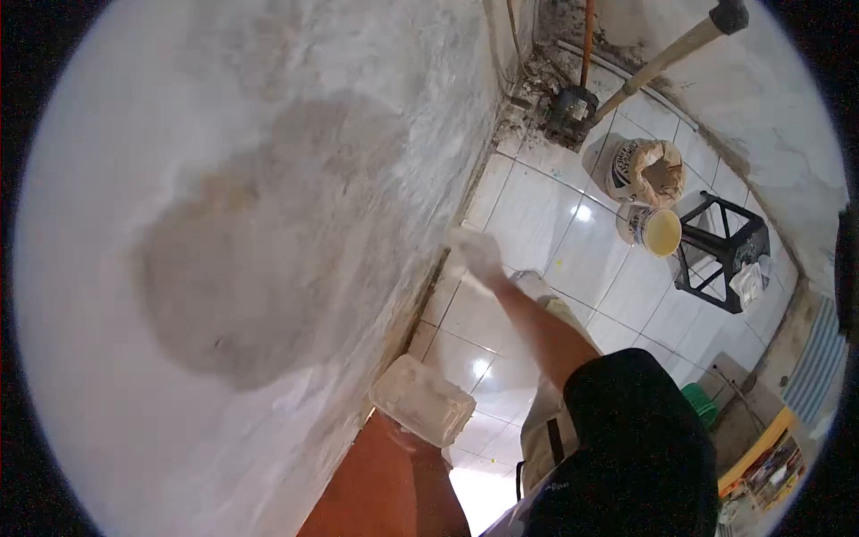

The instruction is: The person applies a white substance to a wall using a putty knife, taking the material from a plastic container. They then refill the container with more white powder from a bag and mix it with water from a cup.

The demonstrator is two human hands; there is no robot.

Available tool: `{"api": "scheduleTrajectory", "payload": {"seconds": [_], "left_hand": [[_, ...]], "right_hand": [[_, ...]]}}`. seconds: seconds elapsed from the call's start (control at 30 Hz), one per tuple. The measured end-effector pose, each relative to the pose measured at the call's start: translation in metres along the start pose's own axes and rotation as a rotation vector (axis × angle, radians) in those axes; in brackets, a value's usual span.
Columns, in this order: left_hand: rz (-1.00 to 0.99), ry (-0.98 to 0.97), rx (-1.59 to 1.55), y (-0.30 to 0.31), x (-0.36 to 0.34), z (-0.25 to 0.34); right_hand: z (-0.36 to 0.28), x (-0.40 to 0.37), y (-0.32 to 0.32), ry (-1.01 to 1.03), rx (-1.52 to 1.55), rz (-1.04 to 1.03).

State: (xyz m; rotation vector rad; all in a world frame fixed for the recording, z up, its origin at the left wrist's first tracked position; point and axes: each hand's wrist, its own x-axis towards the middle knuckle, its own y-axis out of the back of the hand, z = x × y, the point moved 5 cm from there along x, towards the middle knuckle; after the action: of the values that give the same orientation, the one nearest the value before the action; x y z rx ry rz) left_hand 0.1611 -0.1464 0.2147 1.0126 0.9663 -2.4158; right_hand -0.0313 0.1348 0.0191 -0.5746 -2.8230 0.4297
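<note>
At the lower middle, my left hand (413,440) supports a pale, translucent rectangular plastic container (422,398) close to the wall. Whitish residue coats the container, and most of that hand's fingers are hidden beneath it. My right hand (483,259) reaches out at the foot of the wall, smeared by motion. A pale blur lies at its fingertips, and I cannot make out whether it is a held tool. The plastered wall (447,116) beside both hands carries a large, darker, damp-looking patch (268,242).
On the tiled floor (537,210) stand a bucket with a paper bag (660,174) inside, a smaller bucket (662,233) and a black stool (716,246). A long-handled tool (662,67) leans near a dark motor-like object (571,112). A green basket (700,404) sits lower right.
</note>
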Motion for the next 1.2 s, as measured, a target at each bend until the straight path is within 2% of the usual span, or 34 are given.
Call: {"api": "scheduleTrajectory", "payload": {"seconds": [0.07,0.1,0.2,0.23,0.27,0.33,0.37,0.4,0.47,0.53,0.6,0.63,0.7,0.73,0.8,0.83,0.9,0.93,0.97,1.0,1.07,1.1,1.13,1.2], "left_hand": [[-0.016,0.019,0.027,0.015,0.007,-0.005],[-0.033,0.029,0.040,0.023,0.011,-0.011],[-0.104,0.026,0.056,0.063,0.024,-0.017],[-0.110,0.027,0.048,0.075,0.021,-0.024],[-0.107,0.033,0.038,0.087,0.018,-0.024],[-0.099,0.044,0.014,0.111,0.004,-0.032],[-0.093,0.046,0.001,0.120,-0.003,-0.035],[-0.095,0.044,-0.009,0.132,-0.011,-0.034],[-0.111,0.042,-0.018,0.143,-0.016,-0.027],[-0.134,0.044,-0.028,0.155,-0.014,-0.030],[-0.156,0.046,-0.043,0.165,-0.014,-0.027],[-0.159,0.042,-0.051,0.167,-0.018,-0.031],[-0.175,0.038,-0.059,0.170,-0.017,-0.021],[-0.188,0.039,-0.054,0.173,-0.019,-0.022],[-0.207,0.046,-0.043,0.185,-0.017,-0.015],[-0.204,0.048,-0.039,0.175,-0.016,-0.006],[-0.175,0.198,0.241,0.141,-0.018,0.001],[-0.179,0.198,0.237,0.149,-0.009,-0.003],[-0.158,0.150,0.060,0.172,0.000,-0.007],[-0.135,0.100,-0.120,0.202,0.008,-0.013],[-0.081,-0.004,-0.485,0.258,0.020,-0.031],[-0.048,-0.059,-0.672,0.272,0.024,-0.040],[-0.034,-0.058,-0.687,0.268,0.024,-0.051],[-0.050,0.187,-0.853,0.252,0.029,-0.062]], "right_hand": [[0.149,-0.029,0.037,-0.326,0.567,0.236],[0.106,-0.007,0.036,-0.454,0.573,0.308],[0.156,0.035,0.027,-0.379,0.747,0.340],[0.158,0.030,0.019,-0.441,0.920,0.389],[0.152,0.025,0.005,-0.451,0.913,0.384],[0.116,0.014,-0.012,-0.277,0.488,0.501],[0.097,0.000,-0.022,-0.413,0.529,0.422],[0.076,-0.013,-0.030,-0.417,0.528,0.410],[0.074,-0.055,-0.064,-0.821,1.206,0.709],[0.089,-0.083,-0.089,-0.852,1.153,0.406],[0.022,-0.098,-0.095,-0.611,0.176,0.112],[0.032,-0.120,-0.101,-0.611,0.176,0.100],[0.067,-0.149,-0.122,-0.291,-0.404,-0.353],[0.060,-0.143,-0.120,-0.282,-0.401,-0.349],[0.040,-0.130,-0.097,-0.264,0.100,-0.129],[0.115,-0.156,-0.079,-0.274,0.290,0.070],[0.069,-0.113,-0.050,-0.441,0.406,0.063],[0.101,-0.105,-0.033,-0.522,0.643,0.276],[0.137,-0.105,-0.023,-0.600,0.879,0.497],[0.130,-0.089,-0.021,-0.603,0.873,0.496],[0.084,-0.043,-0.012,-0.311,0.350,0.359],[0.100,-0.033,-0.008,-0.319,0.340,0.350],[0.123,-0.030,-0.002,-0.351,0.380,0.341],[0.146,-0.031,0.001,-0.409,0.409,0.339]]}}
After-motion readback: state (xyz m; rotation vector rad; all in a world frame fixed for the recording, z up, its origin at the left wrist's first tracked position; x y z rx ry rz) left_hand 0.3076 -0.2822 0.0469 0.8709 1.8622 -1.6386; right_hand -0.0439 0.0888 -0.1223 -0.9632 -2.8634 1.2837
